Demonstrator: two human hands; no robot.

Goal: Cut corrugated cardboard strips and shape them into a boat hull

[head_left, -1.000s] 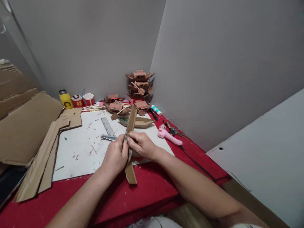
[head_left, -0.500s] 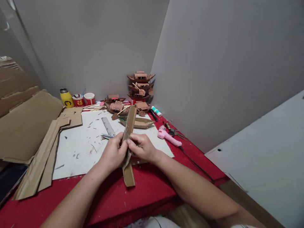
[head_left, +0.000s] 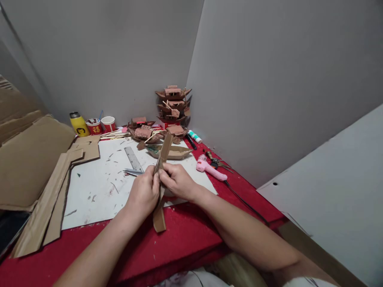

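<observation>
A long strip of corrugated cardboard [head_left: 166,148] stands tilted between my hands, its ribbed layer partly peeled away near the middle. My left hand [head_left: 146,187] is closed round its left edge, thumb pressed against the ribs. From the other side my right hand [head_left: 176,180] pinches the strip at the same height, thumb and fingers meeting the left thumb. Just behind the strip lies a cardboard boat hull [head_left: 179,152]. A blade-like metal tool [head_left: 133,172] and a steel ruler [head_left: 133,158] rest left of my hands on the white board [head_left: 98,191].
Finished model boats [head_left: 173,104] are stacked at the back corner. A pink glue gun [head_left: 211,169] with a cord lies right, near a glue tube [head_left: 195,136]. Cardboard pieces [head_left: 44,203] cover the left side. A yellow bottle [head_left: 79,124] and paper cups [head_left: 108,124] stand behind.
The view has shifted slightly. My hands have closed in on the strip's middle, and its lower end has turned a little, showing less of its face.
</observation>
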